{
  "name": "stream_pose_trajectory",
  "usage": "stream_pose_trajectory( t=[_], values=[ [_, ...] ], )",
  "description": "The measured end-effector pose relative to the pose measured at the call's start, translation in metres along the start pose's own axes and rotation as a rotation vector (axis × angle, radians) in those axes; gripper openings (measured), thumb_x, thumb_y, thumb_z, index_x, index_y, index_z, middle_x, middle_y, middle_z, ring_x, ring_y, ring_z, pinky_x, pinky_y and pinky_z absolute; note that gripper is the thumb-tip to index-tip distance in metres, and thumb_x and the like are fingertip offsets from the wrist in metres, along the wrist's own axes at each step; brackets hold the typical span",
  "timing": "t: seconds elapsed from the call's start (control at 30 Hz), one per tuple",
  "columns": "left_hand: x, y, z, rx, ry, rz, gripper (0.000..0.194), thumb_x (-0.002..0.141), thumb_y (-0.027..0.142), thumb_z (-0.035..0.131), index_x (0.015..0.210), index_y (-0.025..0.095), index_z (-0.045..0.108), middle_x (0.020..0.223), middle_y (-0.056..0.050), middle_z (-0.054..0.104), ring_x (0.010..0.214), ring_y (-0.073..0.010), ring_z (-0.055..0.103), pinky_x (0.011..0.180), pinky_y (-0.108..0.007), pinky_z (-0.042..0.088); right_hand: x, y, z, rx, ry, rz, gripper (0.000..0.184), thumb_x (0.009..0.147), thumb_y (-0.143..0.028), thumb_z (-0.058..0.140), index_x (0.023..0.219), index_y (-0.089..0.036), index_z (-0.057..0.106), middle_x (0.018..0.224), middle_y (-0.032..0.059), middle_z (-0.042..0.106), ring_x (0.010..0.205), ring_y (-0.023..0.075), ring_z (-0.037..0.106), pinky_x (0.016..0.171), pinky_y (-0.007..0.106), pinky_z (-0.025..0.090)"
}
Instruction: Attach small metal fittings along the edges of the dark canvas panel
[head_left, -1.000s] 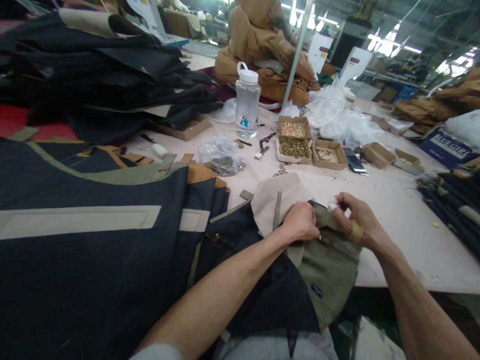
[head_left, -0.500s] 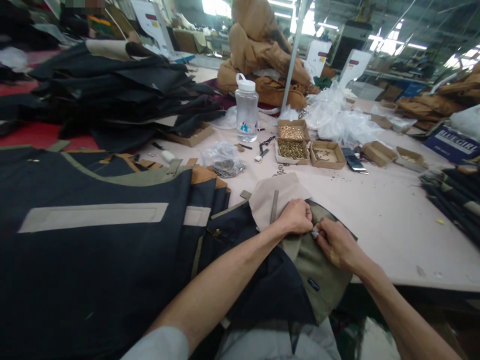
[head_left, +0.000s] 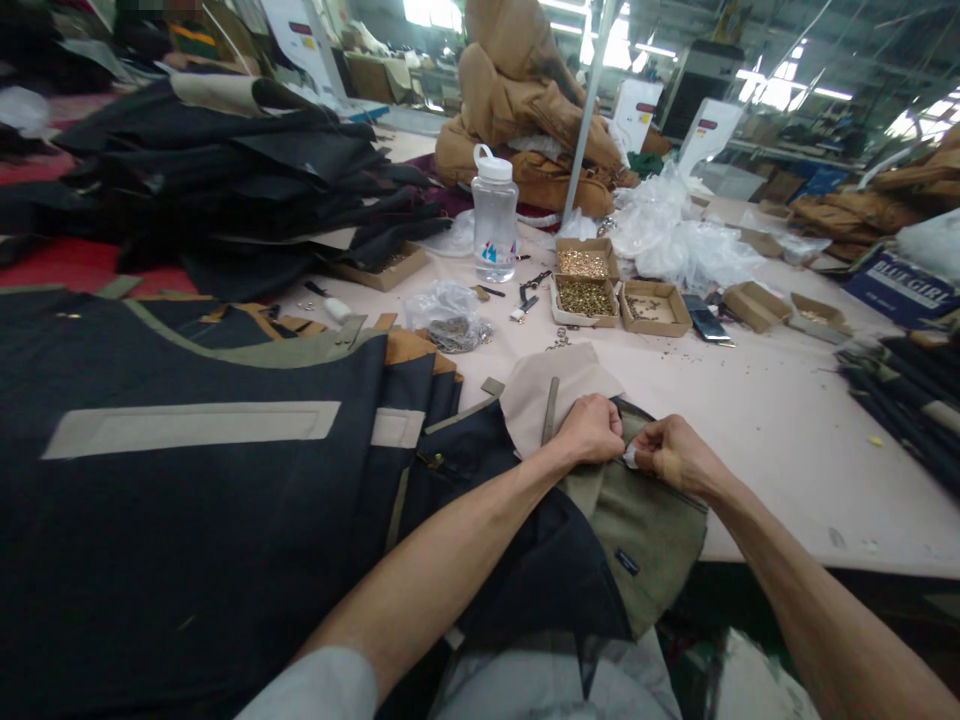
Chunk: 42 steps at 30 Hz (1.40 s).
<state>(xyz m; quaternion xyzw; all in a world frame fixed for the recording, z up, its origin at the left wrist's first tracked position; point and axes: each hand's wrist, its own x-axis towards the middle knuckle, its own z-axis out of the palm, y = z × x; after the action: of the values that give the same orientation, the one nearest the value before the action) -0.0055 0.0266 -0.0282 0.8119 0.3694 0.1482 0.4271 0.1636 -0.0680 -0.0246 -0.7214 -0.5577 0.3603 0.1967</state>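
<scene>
My left hand (head_left: 592,428) is closed on the upper edge of an olive and dark navy fabric piece (head_left: 649,530), which hangs over the table's front edge near my lap. A small dark label sits on its olive side. Just to the right, my right hand (head_left: 675,455) pinches a small whitish scrap (head_left: 630,456) against the cloth; what exactly it is I cannot make out. Beneath my left hand lies a beige fabric piece (head_left: 559,385) with a narrow olive strip on it. Dark navy panels (head_left: 225,520) with beige patches are layered at the left.
Small boxes of brass-coloured hardware (head_left: 585,298) stand mid-table beside a clear water bottle (head_left: 495,225) and a phone (head_left: 709,320). Dark cloth (head_left: 247,170) is piled at back left, brown garments (head_left: 517,110) behind. Folded dark pieces (head_left: 907,400) lie right. Another person (head_left: 195,40) is at far left.
My right hand has lifted slightly up and turned, still pinching the whitish scrap. The olive cloth beneath it shows more of its right side. My left hand has barely moved.
</scene>
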Motion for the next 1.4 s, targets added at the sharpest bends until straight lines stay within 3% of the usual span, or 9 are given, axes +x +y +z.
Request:
stream_pose_trajectory(
  t=[0.23, 0.47, 0.8, 1.0, 1.1, 1.17, 1.23, 1.3, 1.4],
  values=[
    [-0.002, 0.001, 0.0, -0.142, 0.069, -0.111, 0.009, 0.06, 0.012, 0.07, 0.067, 0.016, 0.068, 0.064, -0.003, 0.068, 0.063, -0.0163, 0.063, 0.054, -0.023, 0.041, 0.019, 0.005, -0.014, 0.068, -0.169, 0.055, 0.014, 0.062, -0.025, 0.069, 0.069, -0.013, 0.07, 0.059, 0.0036, 0.065, 0.05, 0.0126, 0.054, 0.046, 0.021, 0.039],
    [-0.002, -0.001, 0.004, -0.216, 0.134, -0.141, 0.008, 0.06, 0.012, 0.069, 0.066, 0.017, 0.066, 0.064, -0.002, 0.068, 0.062, -0.0157, 0.062, 0.053, -0.023, 0.04, 0.033, -0.008, -0.017, -0.196, -0.206, 0.135, 0.008, 0.064, -0.023, 0.07, 0.064, -0.015, 0.067, 0.056, 0.0049, 0.066, 0.044, 0.0142, 0.058, 0.04, 0.02, 0.037],
    [0.006, 0.006, 0.008, -0.165, 0.176, -0.182, 0.008, 0.061, 0.013, 0.067, 0.067, 0.018, 0.065, 0.07, -0.003, 0.07, 0.066, -0.0162, 0.063, 0.063, -0.025, 0.046, 0.042, -0.01, -0.026, -0.136, -0.2, 0.056, 0.023, 0.06, -0.034, 0.082, 0.065, -0.016, 0.068, 0.048, 0.0014, 0.06, 0.042, 0.0137, 0.053, 0.039, 0.022, 0.03],
    [0.001, -0.004, 0.007, -0.153, 0.152, -0.069, 0.008, 0.064, 0.016, 0.072, 0.069, 0.017, 0.067, 0.07, -0.001, 0.068, 0.065, -0.0141, 0.061, 0.06, -0.023, 0.043, -0.006, 0.009, -0.008, 0.062, 0.067, -0.068, 0.039, 0.071, -0.049, 0.08, 0.088, -0.016, 0.068, 0.064, 0.0019, 0.066, 0.054, 0.0152, 0.058, 0.049, 0.024, 0.041],
    [-0.002, -0.007, 0.008, -0.133, 0.171, -0.026, 0.01, 0.067, 0.02, 0.074, 0.073, 0.016, 0.066, 0.072, 0.0, 0.068, 0.066, -0.0132, 0.06, 0.06, -0.023, 0.043, -0.041, 0.037, 0.005, 0.083, 0.404, -0.202, 0.044, 0.08, -0.05, 0.072, 0.108, -0.017, 0.064, 0.091, 0.008, 0.07, 0.078, 0.0222, 0.064, 0.07, 0.033, 0.053],
    [-0.004, -0.006, 0.009, -0.104, 0.191, -0.005, 0.013, 0.071, 0.024, 0.074, 0.075, 0.016, 0.065, 0.072, 0.0, 0.067, 0.066, -0.013, 0.061, 0.061, -0.023, 0.043, -0.059, 0.059, 0.01, -0.07, 0.672, -0.241, 0.049, 0.081, -0.05, 0.07, 0.117, -0.018, 0.062, 0.107, 0.0133, 0.067, 0.098, 0.0288, 0.062, 0.086, 0.042, 0.052],
    [-0.007, -0.002, 0.011, -0.06, 0.222, 0.033, 0.019, 0.076, 0.031, 0.074, 0.076, 0.017, 0.062, 0.073, -0.001, 0.066, 0.067, -0.0133, 0.061, 0.064, -0.024, 0.045, -0.068, 0.08, 0.011, -0.189, 0.817, -0.202, 0.056, 0.079, -0.051, 0.07, 0.122, -0.017, 0.06, 0.112, 0.0158, 0.064, 0.1, 0.0316, 0.06, 0.091, 0.047, 0.049],
    [-0.013, 0.005, 0.012, 0.023, 0.255, 0.081, 0.024, 0.08, 0.038, 0.073, 0.081, 0.017, 0.06, 0.074, -0.001, 0.065, 0.07, -0.0146, 0.062, 0.07, -0.026, 0.048, -0.067, 0.093, 0.009, -0.172, 0.789, -0.142, 0.058, 0.08, -0.05, 0.068, 0.125, -0.016, 0.059, 0.105, 0.0132, 0.066, 0.087, 0.028, 0.061, 0.084, 0.044, 0.05],
    [-0.025, 0.02, 0.012, 0.259, 0.304, 0.128, 0.032, 0.082, 0.043, 0.072, 0.098, 0.018, 0.059, 0.091, -0.006, 0.066, 0.083, -0.0206, 0.064, 0.079, -0.032, 0.05, -0.056, 0.095, 0.002, -0.137, 0.616, -0.087, 0.038, 0.082, -0.041, 0.062, 0.112, -0.018, 0.066, 0.085, 0.005, 0.067, 0.073, 0.0224, 0.061, 0.071, 0.033, 0.048]
  ],
)
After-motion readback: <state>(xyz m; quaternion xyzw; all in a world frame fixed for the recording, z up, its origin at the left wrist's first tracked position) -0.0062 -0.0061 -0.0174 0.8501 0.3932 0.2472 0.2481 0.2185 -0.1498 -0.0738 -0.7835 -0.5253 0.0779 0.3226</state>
